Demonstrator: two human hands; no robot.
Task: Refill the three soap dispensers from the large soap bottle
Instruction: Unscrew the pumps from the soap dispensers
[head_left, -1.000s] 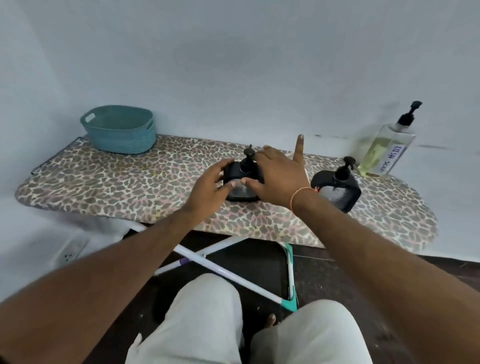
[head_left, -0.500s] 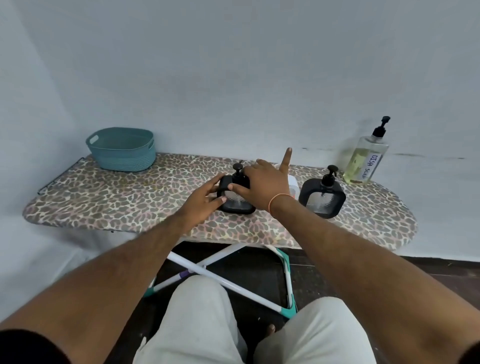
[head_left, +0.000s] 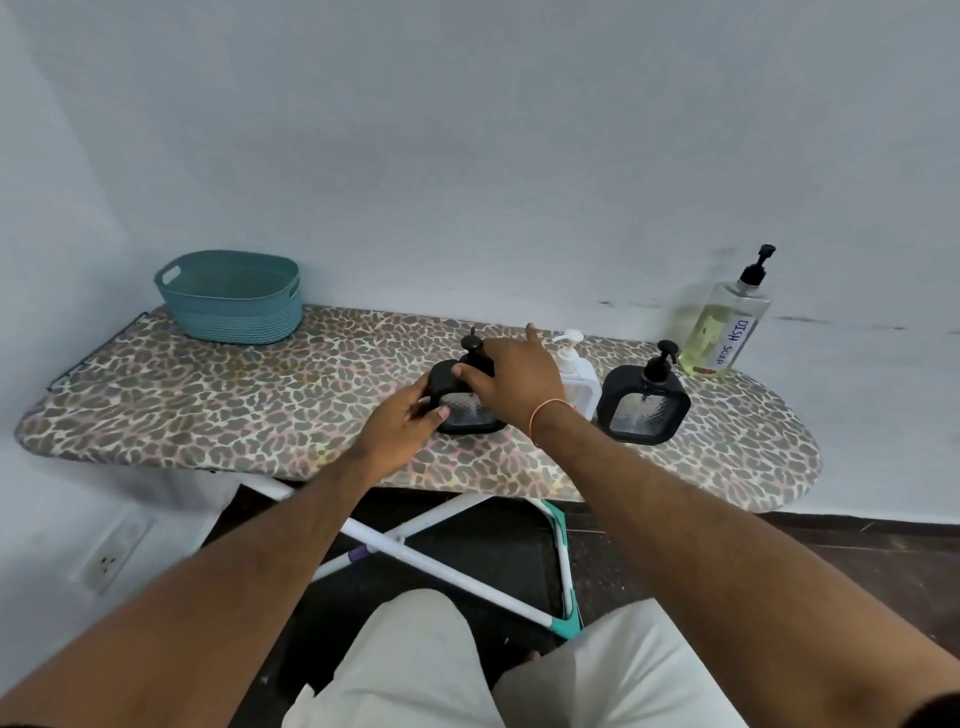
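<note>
Left hand (head_left: 402, 428) grips body of near black dispenser (head_left: 467, 410) at board centre; right hand (head_left: 511, 382) clamps pump collar, index finger raised. Likely unscrewing: brace base flat, twist collar only, lift pump straight. White dispenser (head_left: 579, 376) touching at 3 o'clock, second black dispenser (head_left: 644, 408) beyond, large soap bottle (head_left: 727, 332) at 2 o'clock.
</note>
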